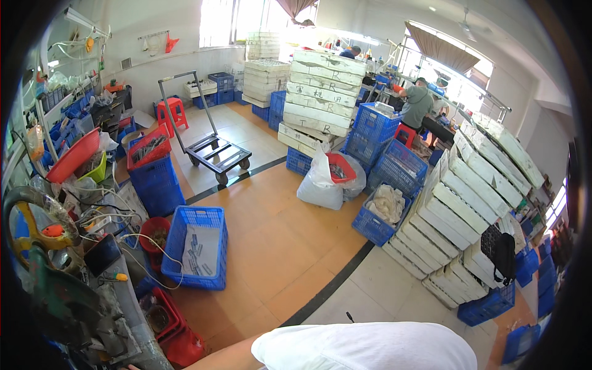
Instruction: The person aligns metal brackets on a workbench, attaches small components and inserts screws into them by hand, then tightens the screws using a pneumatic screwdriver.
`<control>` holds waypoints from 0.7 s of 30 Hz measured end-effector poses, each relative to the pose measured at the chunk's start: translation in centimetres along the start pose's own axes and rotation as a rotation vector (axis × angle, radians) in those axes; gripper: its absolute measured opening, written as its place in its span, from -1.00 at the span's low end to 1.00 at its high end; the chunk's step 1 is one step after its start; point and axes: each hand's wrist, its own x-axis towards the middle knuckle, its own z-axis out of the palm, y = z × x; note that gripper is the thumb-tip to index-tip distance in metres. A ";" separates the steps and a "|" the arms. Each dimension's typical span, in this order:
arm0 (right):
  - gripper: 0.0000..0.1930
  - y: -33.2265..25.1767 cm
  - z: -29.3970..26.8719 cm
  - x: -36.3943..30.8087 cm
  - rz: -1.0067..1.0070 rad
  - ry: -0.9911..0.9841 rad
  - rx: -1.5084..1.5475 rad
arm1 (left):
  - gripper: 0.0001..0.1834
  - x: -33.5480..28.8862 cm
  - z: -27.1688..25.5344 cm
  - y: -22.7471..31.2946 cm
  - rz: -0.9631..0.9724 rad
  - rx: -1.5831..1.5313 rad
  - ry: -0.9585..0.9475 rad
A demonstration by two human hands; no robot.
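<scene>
Neither of my hands shows clearly. A bare forearm (229, 356) comes out of a white sleeve (364, 346) at the lower edge and runs left, out of the picture; I cannot tell which arm it is. Nearest to it are red plastic containers (165, 314) beside the workbench. On that bench stands a dark green machine (58, 296) with a yellow-spoked handwheel (37, 225). A small dark screen (102, 254) and pale cables lie close by. Beside the bench on the floor, a blue crate (216, 246) holds several thin grey metal pieces (196, 250).
A flat trolley (217, 154) stands beyond the crates. Tall stacks of white boxes (324, 92) rise at the centre back and right (456, 203). A white sack (320, 185) sits beside blue crates (376, 222). A person in grey (418, 102) is at the back.
</scene>
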 end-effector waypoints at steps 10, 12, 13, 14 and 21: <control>-0.50 0.7 -2.8 -2.1 -0.382 -0.279 0.150 | -0.28 1.5 3.5 -2.1 0.069 0.039 -0.153; -0.55 -0.2 -1.7 -1.8 -0.355 -0.255 0.149 | -0.28 0.8 4.0 -2.7 0.117 0.101 -0.098; -0.60 -0.7 -1.3 -1.7 -0.334 -0.229 0.119 | -0.27 1.0 2.7 -1.5 0.048 -0.020 -0.086; -0.64 -1.0 -1.2 -1.6 -0.309 -0.200 0.084 | -0.27 1.2 1.8 -0.8 -0.014 -0.140 -0.073; -0.73 0.5 -4.8 -2.9 -0.350 -0.048 -0.068 | -0.28 4.6 1.0 3.2 0.066 -0.149 -0.235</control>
